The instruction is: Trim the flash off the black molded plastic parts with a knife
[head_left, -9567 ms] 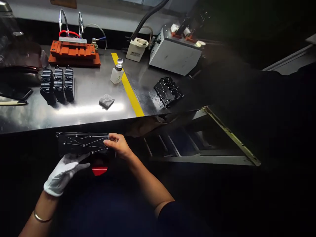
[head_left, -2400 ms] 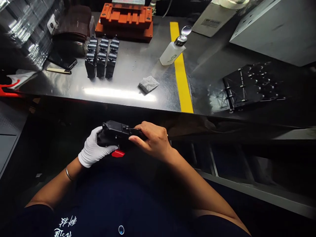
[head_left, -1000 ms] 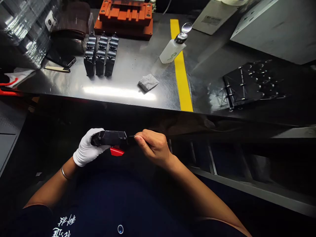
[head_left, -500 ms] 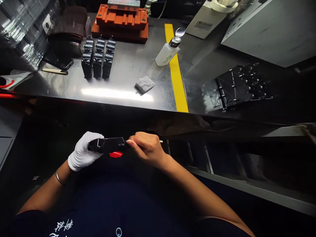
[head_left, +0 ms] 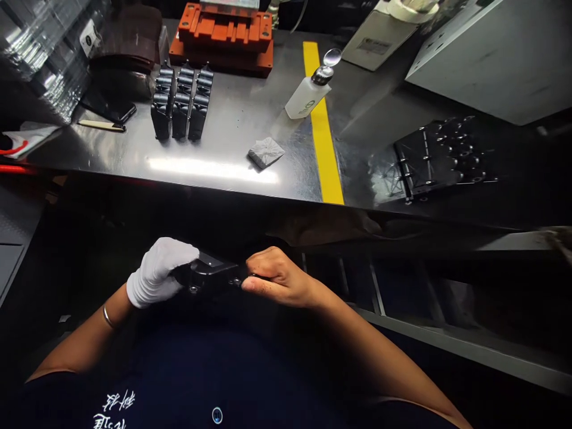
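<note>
In the head view, my left hand (head_left: pixel 161 271) wears a white glove and grips a black moulded part (head_left: pixel 217 273) by its left end, above my lap. The part is tilted, with small round bosses along its lower edge. My bare right hand (head_left: pixel 279 279) is closed in a pinch at the part's right end. A thin stick-like tool is mostly hidden in it; only a dark bit shows between thumb and fingers. Whether that bit touches the part I cannot tell. Three similar black parts (head_left: pixel 181 104) stand in a row on the bench.
On the metal bench (head_left: pixel 214 143) lie a folded grey cloth (head_left: pixel 267 153), a white pump bottle (head_left: pixel 306 98) and a pale-handled tool (head_left: pixel 100 125). An orange fixture (head_left: pixel 223 50) stands behind. Yellow tape (head_left: pixel 324 149) crosses the bench; dark metal pieces (head_left: pixel 465 152) lie right.
The black part has turned in my gloved hand and shifted right. My right hand has rolled and moved slightly right; the tool's pale end and the red patch below the part no longer show.
</note>
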Motion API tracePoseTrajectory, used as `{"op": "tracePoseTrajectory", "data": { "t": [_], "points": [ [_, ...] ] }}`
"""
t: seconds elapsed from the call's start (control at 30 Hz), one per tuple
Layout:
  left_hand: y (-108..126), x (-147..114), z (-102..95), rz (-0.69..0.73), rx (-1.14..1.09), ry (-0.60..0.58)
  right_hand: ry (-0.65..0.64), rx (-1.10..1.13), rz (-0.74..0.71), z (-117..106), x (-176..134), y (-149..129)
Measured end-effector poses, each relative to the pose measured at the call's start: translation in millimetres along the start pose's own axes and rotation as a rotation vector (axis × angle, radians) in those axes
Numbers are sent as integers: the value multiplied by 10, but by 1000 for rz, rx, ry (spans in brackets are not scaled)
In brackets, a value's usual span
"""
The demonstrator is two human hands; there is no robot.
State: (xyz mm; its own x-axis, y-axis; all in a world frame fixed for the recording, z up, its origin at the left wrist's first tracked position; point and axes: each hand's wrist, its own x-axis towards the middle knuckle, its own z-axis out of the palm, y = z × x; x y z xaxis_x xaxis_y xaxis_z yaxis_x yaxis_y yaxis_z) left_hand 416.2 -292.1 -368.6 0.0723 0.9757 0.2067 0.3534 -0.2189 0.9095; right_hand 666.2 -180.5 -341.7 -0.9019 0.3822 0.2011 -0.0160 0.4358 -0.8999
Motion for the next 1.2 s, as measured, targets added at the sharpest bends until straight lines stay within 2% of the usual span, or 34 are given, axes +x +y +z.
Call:
{"op": "tracePoseTrajectory", "data": {
  "t": [0.1, 0.17, 0.27, 0.33, 0.47, 0.73, 0.83, 0.93, 1.07, 1.13, 1.2],
  "points": [
    [29, -9, 21, -222, -180, 2, 127, -146, -123, -15, 62, -7],
    [39, -3, 29, -398, -336, -97, 177, -301, -179, -28, 134, -24],
    [29, 22, 27, -570, -434, -278, 143, -447, -223, -41, 241, -51],
    [14, 35, 24, -619, -437, -323, 102, -476, -248, -41, 282, -54],
    [1, 34, 30, -648, -465, -320, 79, -515, -274, -28, 281, -30],
    [-52, 36, 101, -628, -501, -291, 198, -588, -243, 8, 269, -6],
    [-90, 25, 142, -627, -511, -265, 209, -573, -191, 31, 278, -3],
    [-80, 17, 133, -635, -501, -273, 107, -447, -93, 23, 259, 13],
    [7, 64, 27, -628, -371, -354, -168, -74, 18, -55, 188, 61],
    [46, 120, -35, -602, -274, -395, -163, 105, 96, -84, 170, 68],
    [66, 185, -82, -557, -181, -437, -54, 160, 235, -75, 185, 54]
  ]
}}
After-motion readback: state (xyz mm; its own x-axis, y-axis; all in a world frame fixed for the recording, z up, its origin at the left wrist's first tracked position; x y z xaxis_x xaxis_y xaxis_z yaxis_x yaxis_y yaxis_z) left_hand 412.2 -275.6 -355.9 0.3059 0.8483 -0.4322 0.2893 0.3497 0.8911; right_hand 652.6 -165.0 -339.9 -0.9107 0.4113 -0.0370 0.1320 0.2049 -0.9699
